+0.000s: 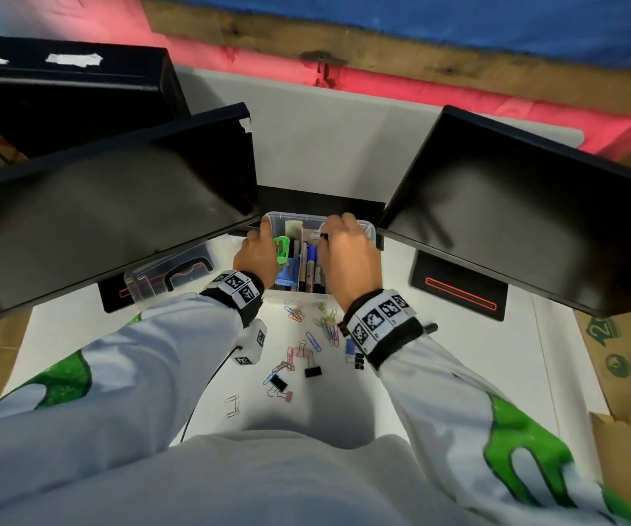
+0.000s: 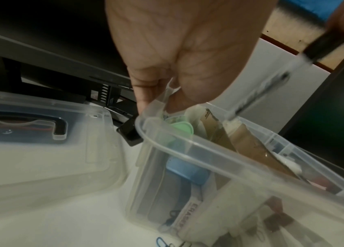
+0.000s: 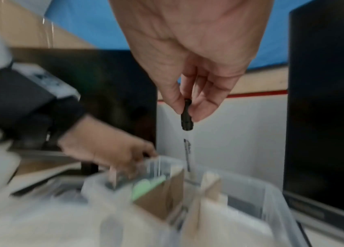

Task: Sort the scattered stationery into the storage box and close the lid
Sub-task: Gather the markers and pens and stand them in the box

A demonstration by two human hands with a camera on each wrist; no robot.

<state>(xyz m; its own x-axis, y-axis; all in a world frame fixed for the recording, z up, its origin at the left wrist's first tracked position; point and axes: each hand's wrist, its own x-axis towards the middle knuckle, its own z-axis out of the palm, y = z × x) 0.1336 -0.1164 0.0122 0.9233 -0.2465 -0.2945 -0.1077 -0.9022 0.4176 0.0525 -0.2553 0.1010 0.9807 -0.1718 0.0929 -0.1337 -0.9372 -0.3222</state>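
Head view: your left hand (image 1: 257,252) pinches far-left rim of storage box (image 1: 370,232), steadying it; right hand (image 1: 348,252) over box, fingers closed round pen (image 1: 323,236). Paper clips (image 1: 312,341) and binder clips (image 1: 313,371) scattered on counter (image 1: 458,373) — sorting step looks maybe half done.

Left wrist: thumb and fingers clamp box corner (image 2: 151,107); lid (image 2: 39,142) lies off, just beside.

Right wrist: blurry, but fingertips pinch pen cap end (image 3: 186,115), barrel pointing down into box.

Next, I'd say: let pen drop in its compartment, then go for clips — lid last.
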